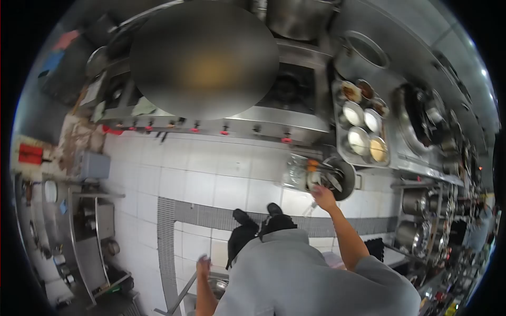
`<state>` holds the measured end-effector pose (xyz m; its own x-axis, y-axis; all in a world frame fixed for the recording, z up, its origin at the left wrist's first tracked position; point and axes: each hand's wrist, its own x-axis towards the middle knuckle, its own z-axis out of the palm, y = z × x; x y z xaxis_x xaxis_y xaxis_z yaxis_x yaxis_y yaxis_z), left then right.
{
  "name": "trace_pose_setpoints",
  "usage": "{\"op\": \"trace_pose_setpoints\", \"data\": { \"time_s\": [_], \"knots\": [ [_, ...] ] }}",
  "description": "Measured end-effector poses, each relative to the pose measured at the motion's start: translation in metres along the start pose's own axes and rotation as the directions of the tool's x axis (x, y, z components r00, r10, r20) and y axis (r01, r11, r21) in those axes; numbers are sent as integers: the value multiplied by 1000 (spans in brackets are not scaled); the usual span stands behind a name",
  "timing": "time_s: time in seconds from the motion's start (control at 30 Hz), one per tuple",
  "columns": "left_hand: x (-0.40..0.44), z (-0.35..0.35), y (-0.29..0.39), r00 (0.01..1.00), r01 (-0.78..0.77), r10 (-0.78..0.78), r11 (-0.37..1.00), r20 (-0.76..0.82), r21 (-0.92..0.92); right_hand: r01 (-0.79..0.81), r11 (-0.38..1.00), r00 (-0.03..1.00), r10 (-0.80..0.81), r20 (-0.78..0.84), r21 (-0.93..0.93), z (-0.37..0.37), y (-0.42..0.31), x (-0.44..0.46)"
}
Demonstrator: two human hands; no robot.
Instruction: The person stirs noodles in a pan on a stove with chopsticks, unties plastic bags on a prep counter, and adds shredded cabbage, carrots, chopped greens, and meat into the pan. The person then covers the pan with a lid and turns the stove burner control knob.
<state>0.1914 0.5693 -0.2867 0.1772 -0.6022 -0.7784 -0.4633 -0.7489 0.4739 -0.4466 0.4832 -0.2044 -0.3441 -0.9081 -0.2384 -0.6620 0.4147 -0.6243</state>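
Right hand: my right hand [322, 196] reaches to the near edge of the utensils; the fingers are curled but blurred, so I cannot tell whether they pinch anything.
Utensils: long-handled, silvery metal utensils [333, 182] lean in a round, dark, metal-looking pot [350, 183] at 1 o'clock.
Handling: probably stiff, light singly, slippery if greasy; best held by one handle's upper end.
Neighbours: a clear, boxy container [294, 173] at 10 o'clock; a silver tray [342, 150] of bowls, farther at 1.
Left hand: my left hand [203, 263], at 8 o'clock, fingers loosely parted, nothing visible in them.
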Motion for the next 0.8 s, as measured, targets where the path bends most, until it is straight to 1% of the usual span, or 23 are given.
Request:
{"op": "trace_pose_setpoints", "data": {
  "time_s": [0.03, 0.07, 0.1, 0.13, 0.17, 0.2, 0.23, 0.27, 0.3, 0.33, 0.37, 0.4, 0.43, 0.47, 0.5, 0.57, 0.6, 0.63, 0.67, 0.7, 0.73, 0.77, 0.8],
  "knots": [
    [23, -22, 25, 987, -146, 152, 983, -53, 113, -9, 998, 999, 6, -49, -65, 18, 35, -10],
    [50, -33, 44, 955, -260, 255, 965, -149, -19, -195, 972, 972, 210, 105, -133, 40, 79, -21],
    [56, -41, 99, 956, -220, 188, 967, -226, -125, -264, 956, 960, 274, 64, -131, 44, 68, -42],
    [84, -53, 128, 922, -341, 308, 933, -235, -117, -339, 932, 939, 345, 22, -128, 39, 52, -64],
    [93, -63, 182, 883, -430, 433, 901, -179, 61, -372, 918, 924, 380, 35, -140, 40, 37, -79],
    [120, -59, 219, 889, -457, 435, 862, -142, -220, -406, 901, 908, 417, 45, -152, 44, 24, -91],
    [101, -51, 291, 823, -568, 524, 771, -220, -288, -412, 899, 906, 422, 44, -149, 51, 26, -102],
    [105, -53, 344, 809, -588, 562, 769, -176, -249, -102, 929, 971, 171, 165, -357, 65, 47, -115],
    [103, -50, 399, 670, -718, 696, 696, -259, 12, 227, 837, 945, -65, 321, -499, 80, 57, -127],
    [118, -46, 444, 600, -773, 745, 634, -290, 29, 216, 841, 951, -65, 303, -496, 86, 51, -138],
    [138, -42, 486, 463, -827, 818, 537, -342, 166, 45, 953, 964, 37, 262, -300, 84, 40, -148],
    [155, -34, 525, 312, -850, 874, 433, -373, 301, -126, 989, 959, 142, 247, -79, 79, 29, -155],
    [140, -32, 566, 440, -806, 855, 511, -275, 299, -129, 989, 961, 144, 236, -79, 74, 18, -164],
    [122, -32, 594, 564, -748, 808, 588, -172, 308, -372, 925, 924, 360, 125, 82, 66, -9, -176],
    [141, -23, 594, 570, -746, 805, 590, -164, 309, -567, 782, 817, 574, 57, 260, 63, -22, -190],
    [186, -1, 595, 738, -581, 675, 630, 7, 516, -479, 876, 878, 477, 40, 52, 85, 24, -227],
    [171, 18, 578, 583, -674, 805, 556, -113, 487, -467, 882, 883, 463, 77, 61, 93, 45, -241],
    [159, 30, 569, 567, -678, 801, 586, -192, 443, -462, 884, 884, 452, 115, 77, 106, 58, -252],
    [154, 26, 571, 603, -655, 772, 624, -203, 426, -464, 883, 883, 454, 123, 75, 116, 64, -265],
    [152, 22, 580, 632, -636, 745, 657, -215, 406, -646, 732, 764, 617, 190, 218, 126, 68, -268],
    [155, 22, 596, 626, -639, 749, 653, -219, 407, -780, 526, 618, 735, 280, 340, 131, 65, -258],
    [156, 22, 601, 648, -625, 729, 674, -219, 393, -788, 518, 609, 738, 290, 333, 131, 63, -258],
    [156, 22, 596, 676, -605, 704, 699, -219, 382, -786, 543, 618, 716, 325, 297, 121, 52, -254]
  ]
}}
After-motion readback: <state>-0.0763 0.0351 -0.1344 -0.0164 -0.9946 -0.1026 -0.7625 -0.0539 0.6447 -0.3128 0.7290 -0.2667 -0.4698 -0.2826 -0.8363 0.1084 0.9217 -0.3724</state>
